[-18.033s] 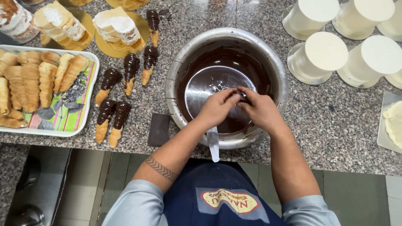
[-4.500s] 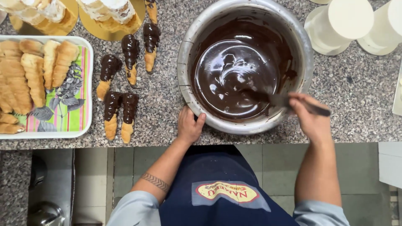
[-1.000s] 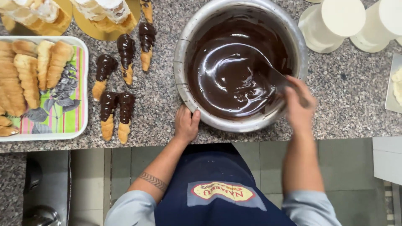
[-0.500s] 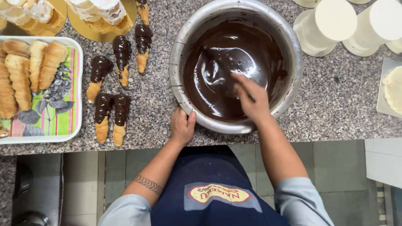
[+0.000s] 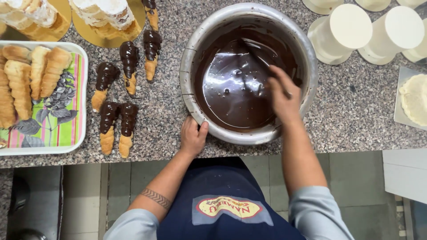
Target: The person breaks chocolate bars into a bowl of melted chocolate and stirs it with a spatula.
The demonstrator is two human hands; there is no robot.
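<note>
A large metal bowl [image 5: 192, 52] of glossy melted chocolate [image 5: 235, 89] stands on the speckled granite counter. My left hand [image 5: 192, 137] presses against the bowl's near rim, fingers on its outer wall. Over the right side of the bowl my right hand [image 5: 283, 95] is closed around a stirring utensil whose lower end sits in the chocolate; the hand is blurred and hides most of the tool. Several chocolate-dipped pastry cones [image 5: 116, 116] lie on the counter left of the bowl.
A tray [image 5: 82, 116] with a striped, leaf-patterned liner holds several plain pastry cones at the far left. Gold boards with sugar-dusted pastries [image 5: 103, 14] sit at the back left. White lidded tubs [image 5: 343, 32] stand at the back right, a pale dough disc [image 5: 414, 98] at the right edge.
My right hand has swept the utensil around through the chocolate, from the bowl's middle to its right side. My left hand has stayed on the near rim.
</note>
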